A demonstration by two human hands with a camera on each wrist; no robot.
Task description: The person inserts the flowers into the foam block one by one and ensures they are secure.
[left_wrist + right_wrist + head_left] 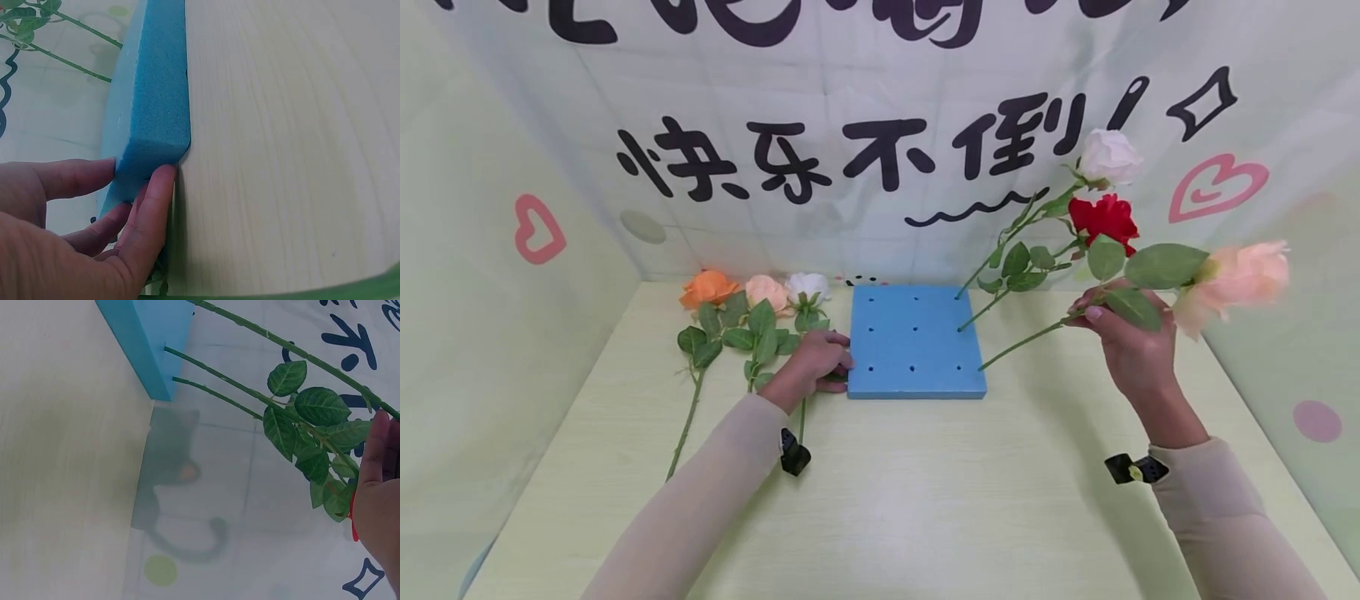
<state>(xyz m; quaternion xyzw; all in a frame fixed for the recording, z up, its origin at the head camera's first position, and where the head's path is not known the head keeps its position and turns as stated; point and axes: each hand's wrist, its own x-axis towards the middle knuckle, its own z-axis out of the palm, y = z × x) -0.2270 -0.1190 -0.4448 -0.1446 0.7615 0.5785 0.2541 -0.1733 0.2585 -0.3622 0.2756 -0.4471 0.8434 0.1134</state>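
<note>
A blue foam block (891,350) with rows of small holes lies on the table. My left hand (818,363) holds its left edge; in the left wrist view the thumb (81,178) is on the upper edge and the fingers press the side. My right hand (1138,346) pinches the green stem of a pale pink rose (1243,279), its bloom leaning right. In the head view, that stem's lower end overlaps the block's right edge, beside the front right hole. A white rose (1108,157) and a red rose (1105,221) stand tilted right in the other right-side holes.
Left of the block lie an orange rose (707,289), a peach rose (767,293) and a white rose (807,287), stems toward the front. The left forearm crosses over part of them. Behind the table (880,500) hangs a printed cloth (790,75); more cloth borders both sides.
</note>
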